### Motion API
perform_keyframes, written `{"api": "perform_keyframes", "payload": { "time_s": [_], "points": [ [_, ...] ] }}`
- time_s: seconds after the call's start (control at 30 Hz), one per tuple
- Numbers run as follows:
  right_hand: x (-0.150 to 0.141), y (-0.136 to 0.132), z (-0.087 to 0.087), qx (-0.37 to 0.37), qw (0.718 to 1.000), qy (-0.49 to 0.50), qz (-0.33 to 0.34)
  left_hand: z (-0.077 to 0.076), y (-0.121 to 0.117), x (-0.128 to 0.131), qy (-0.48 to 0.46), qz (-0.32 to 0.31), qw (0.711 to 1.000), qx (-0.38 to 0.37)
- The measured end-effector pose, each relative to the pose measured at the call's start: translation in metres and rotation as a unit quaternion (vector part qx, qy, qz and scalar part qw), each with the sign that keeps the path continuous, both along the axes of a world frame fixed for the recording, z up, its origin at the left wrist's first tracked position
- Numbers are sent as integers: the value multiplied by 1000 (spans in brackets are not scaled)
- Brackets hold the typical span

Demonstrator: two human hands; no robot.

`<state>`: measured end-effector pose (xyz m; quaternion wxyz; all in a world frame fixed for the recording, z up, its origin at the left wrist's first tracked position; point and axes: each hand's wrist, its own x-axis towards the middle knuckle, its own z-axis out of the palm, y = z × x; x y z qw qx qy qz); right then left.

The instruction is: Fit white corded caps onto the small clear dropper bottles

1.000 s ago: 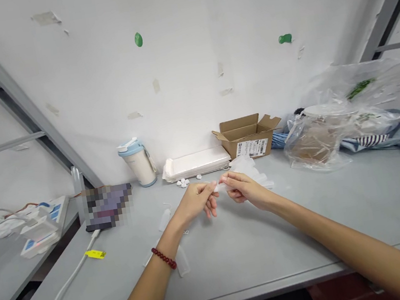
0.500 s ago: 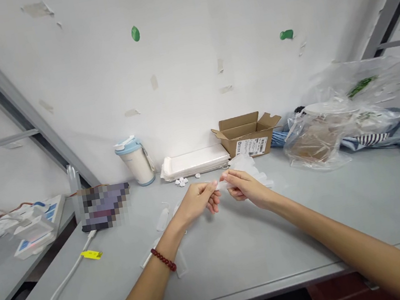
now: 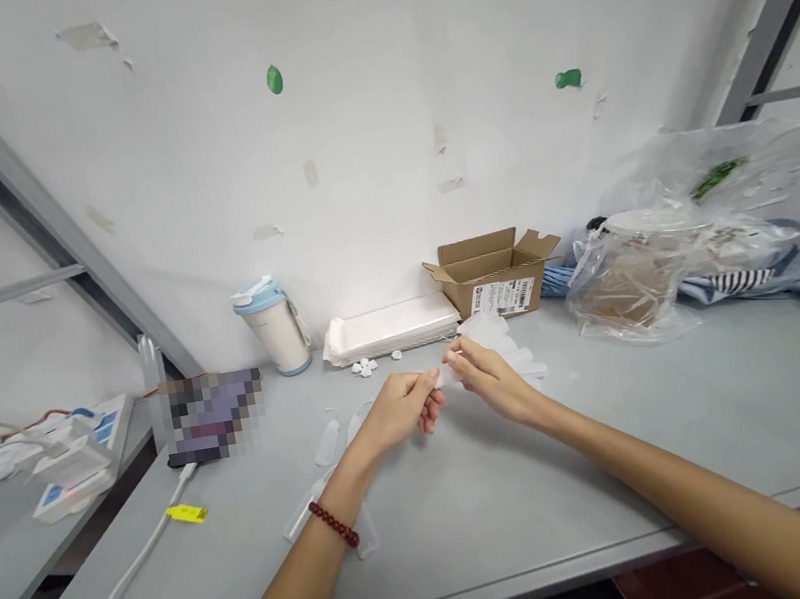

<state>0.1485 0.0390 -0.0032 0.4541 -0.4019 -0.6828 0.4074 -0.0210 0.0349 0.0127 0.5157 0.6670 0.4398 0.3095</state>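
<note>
Between my two hands, just above the table, is a small translucent white plastic piece [image 3: 446, 375]; fingers cover most of it. My left hand [image 3: 406, 408], with a dark red bead bracelet at the wrist, pinches one end between thumb and fingers. My right hand [image 3: 492, 376] has its fingers curled at the other end, thumb and index close together. Behind the right hand lies a pile of frosted translucent pieces [image 3: 490, 331]. Left of my left hand are several clear flat pieces [image 3: 328, 443], one with a thin loop. Small white parts [image 3: 363, 368] lie farther back.
A stack of white flat packs [image 3: 396, 325] and an open cardboard box [image 3: 494, 274] stand against the wall. A cream and blue tumbler [image 3: 275, 329] is to their left, then a blurred device [image 3: 214, 420] on a white cable [image 3: 125, 576]. Plastic-bagged items [image 3: 632, 283] are at right.
My right fingers have shifted slightly on the piece and their grip looks looser. My left hand keeps its pinch. The whole view has moved down a little in the frame.
</note>
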Motion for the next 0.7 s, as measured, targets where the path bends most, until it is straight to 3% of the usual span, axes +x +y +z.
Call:
{"api": "perform_keyframes", "payload": {
  "time_s": [0.1,0.2,0.27,0.37,0.47,0.53,0.63,0.7],
  "points": [
    [-1,-3,-2,94,992,-82,-34,1,0,0,-31,30,999,5],
    [-3,-4,-3,114,989,-82,-39,4,0,0,-42,49,998,12],
    [-5,-3,-4,88,994,-55,-38,5,-1,0,-37,46,998,26],
    [-4,-1,-5,-21,1000,7,-2,5,-2,-1,-26,26,996,75],
    [-2,1,-3,-149,985,71,49,3,-4,0,15,17,990,138],
    [-1,1,-2,-197,974,93,68,0,-4,1,49,18,982,184],
    [1,3,1,-178,979,74,63,-4,-1,2,84,27,962,260],
    [5,5,4,-84,996,11,15,-5,4,-1,109,42,950,288]
  ]
}}
